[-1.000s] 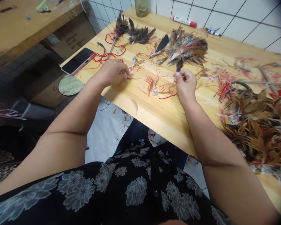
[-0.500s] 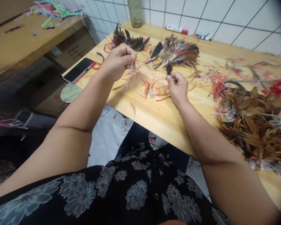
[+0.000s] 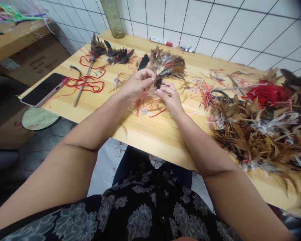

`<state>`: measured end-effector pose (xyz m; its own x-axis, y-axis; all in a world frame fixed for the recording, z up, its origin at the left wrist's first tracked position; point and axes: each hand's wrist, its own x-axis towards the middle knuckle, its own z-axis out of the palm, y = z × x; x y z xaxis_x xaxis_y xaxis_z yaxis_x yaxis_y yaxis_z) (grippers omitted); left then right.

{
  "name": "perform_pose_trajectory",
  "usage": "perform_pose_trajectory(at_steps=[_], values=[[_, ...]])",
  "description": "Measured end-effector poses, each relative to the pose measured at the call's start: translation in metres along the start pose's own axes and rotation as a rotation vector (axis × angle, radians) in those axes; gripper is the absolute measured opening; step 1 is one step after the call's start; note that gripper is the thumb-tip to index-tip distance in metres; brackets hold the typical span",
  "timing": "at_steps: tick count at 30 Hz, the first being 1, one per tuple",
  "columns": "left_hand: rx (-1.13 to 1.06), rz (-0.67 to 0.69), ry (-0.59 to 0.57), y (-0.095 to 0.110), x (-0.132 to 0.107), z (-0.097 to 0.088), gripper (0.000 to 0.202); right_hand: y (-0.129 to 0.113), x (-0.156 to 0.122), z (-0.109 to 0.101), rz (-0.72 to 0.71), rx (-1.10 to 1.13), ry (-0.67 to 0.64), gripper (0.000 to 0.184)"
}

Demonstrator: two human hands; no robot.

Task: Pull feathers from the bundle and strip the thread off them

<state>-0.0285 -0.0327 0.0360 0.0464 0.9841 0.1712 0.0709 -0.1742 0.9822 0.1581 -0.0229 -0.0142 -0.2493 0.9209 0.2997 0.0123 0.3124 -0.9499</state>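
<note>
My left hand (image 3: 137, 85) and my right hand (image 3: 169, 98) meet at the table's middle, fingertips pinching the dark base of a bunch of brown and grey feathers (image 3: 165, 65). The bunch fans upward beyond my fingers. Under my hands lie loose red thread scraps and white fluff (image 3: 145, 108). Further left, a thin wooden stick (image 3: 83, 83) lies among loops of red cord (image 3: 86, 83), with dark feather tufts (image 3: 117, 56) behind. A large heap of brown feathers (image 3: 256, 130) with a red tuft (image 3: 267, 93) fills the right side.
The pale wooden table (image 3: 110, 115) stands against a white tiled wall (image 3: 215, 23). A phone (image 3: 43, 88) lies at its left edge, a marker (image 3: 161, 42) and a bottle (image 3: 112, 20) at the back. A round green mat (image 3: 38, 118) sits beyond the front-left corner.
My hands have come together at the feather bunch, which was lying on the table and now rises between my fingers. The view has swung left, and the right-hand heap shows larger.
</note>
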Motion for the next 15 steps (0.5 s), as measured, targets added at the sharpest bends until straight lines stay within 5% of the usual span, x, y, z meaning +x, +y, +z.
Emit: perform_pose_trajectory(at_steps=[4,11,15], values=[[-0.006,-0.006,-0.012,-0.002,-0.009,0.007,0.041,-0.007,-0.004,0.000,0.022,-0.054,-0.110,0.044],[-0.166,-0.083,0.139,0.013,-0.013,-0.024,0.033,0.001,-0.011,-0.002,-0.047,-0.114,-0.217,0.040],[-0.200,-0.121,0.155,0.029,-0.018,-0.025,0.032,0.000,-0.012,-0.009,-0.016,-0.135,-0.221,0.043]])
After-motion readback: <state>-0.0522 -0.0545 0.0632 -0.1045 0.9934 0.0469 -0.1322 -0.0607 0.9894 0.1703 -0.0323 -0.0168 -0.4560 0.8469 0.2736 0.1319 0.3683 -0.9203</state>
